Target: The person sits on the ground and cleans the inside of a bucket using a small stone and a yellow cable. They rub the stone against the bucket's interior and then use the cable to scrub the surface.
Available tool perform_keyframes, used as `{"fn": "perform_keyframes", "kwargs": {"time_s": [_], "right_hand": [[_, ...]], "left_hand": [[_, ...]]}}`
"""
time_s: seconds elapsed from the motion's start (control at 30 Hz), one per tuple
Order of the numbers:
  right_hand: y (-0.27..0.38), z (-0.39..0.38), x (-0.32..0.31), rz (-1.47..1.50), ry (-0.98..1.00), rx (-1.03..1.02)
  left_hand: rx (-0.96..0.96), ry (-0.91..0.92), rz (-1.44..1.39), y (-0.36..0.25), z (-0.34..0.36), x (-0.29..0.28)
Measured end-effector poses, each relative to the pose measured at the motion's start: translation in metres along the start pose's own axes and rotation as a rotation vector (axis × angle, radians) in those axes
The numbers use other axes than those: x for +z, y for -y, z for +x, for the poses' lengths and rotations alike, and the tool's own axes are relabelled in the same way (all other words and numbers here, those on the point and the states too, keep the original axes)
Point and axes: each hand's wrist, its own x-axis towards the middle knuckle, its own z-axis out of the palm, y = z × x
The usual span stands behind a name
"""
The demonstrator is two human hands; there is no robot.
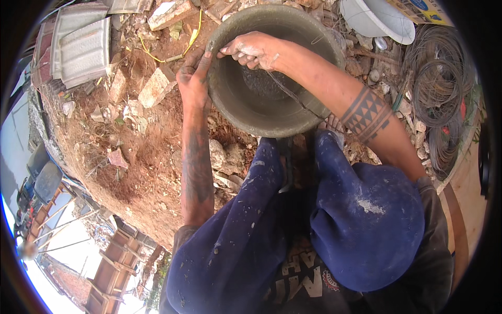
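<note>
A round grey cement-coated basin (pixel 230 112) stands on the rubble just beyond my feet. My left hand (pixel 193 78) holds its left rim, with the thumb against the wall and the other fingers partly hidden on the outer side. Over the basin's opening, my right hand (pixel 253 51) is closed on a thin dark wire (pixel 290 93). The wire trails from the fist across the basin and over its near right rim. The fingertips of this hand are close to the left rim, beside my left thumb. Dark wet residue (pixel 261 81) lies on the basin's bottom.
Coils of dark wire (pixel 439 78) lie at the right, below a white tub (pixel 376 21). Roof tiles (pixel 83 49) are stacked at the upper left. Broken bricks (pixel 157 86) and a yellow strap (pixel 193 37) lie on the reddish soil. The ground drops away at the left.
</note>
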Motion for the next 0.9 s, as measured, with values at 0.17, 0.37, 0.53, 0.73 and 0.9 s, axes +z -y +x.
{"fn": "perform_keyframes", "kwargs": {"time_s": [0.17,0.37,0.53,0.73,0.9], "right_hand": [[-0.014,0.012,0.000,-0.005,-0.062,-0.208],[-0.027,0.002,0.026,-0.700,-0.514,-0.668],[-0.026,-0.007,0.036,-0.720,-0.551,-0.628],[-0.008,0.007,0.028,0.150,-0.233,-0.134],[-0.011,0.007,0.014,0.255,-0.014,-0.011]], "left_hand": [[-0.002,0.004,0.004,-0.001,-0.001,0.001],[0.039,-0.005,0.017,0.007,0.001,0.000],[0.078,-0.016,0.064,0.010,0.001,0.002],[0.025,-0.013,0.149,0.003,-0.007,0.001],[0.045,-0.004,0.136,0.008,-0.003,-0.006]]}}
